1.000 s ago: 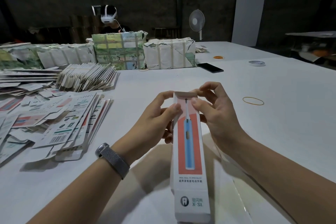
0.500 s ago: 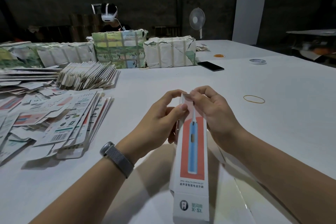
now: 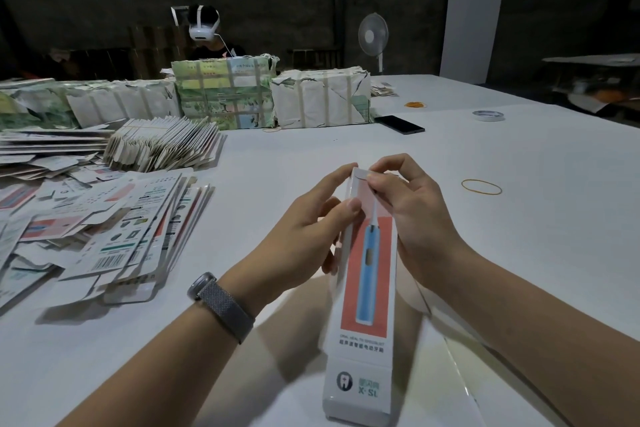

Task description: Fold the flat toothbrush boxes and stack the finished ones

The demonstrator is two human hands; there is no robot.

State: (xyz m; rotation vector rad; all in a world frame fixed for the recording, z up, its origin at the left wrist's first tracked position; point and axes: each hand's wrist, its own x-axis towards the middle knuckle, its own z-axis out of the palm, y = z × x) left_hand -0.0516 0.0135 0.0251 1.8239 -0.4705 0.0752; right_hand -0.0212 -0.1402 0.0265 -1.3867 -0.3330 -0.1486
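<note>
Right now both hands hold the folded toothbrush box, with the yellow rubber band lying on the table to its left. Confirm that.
Not quite. In the head view both hands, left hand and right hand, do hold the toothbrush box, but the yellow rubber band lies on the table to its right, not left.

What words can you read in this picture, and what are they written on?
"X·SL": bottom of the toothbrush box held by the left hand and right hand, beside a tooth logo.
Two small lines under the box's red panel: too blurred to read.
Flat boxes on the table: barcode and print, too small to read.
Wrapped bundles: print unreadable.
</note>
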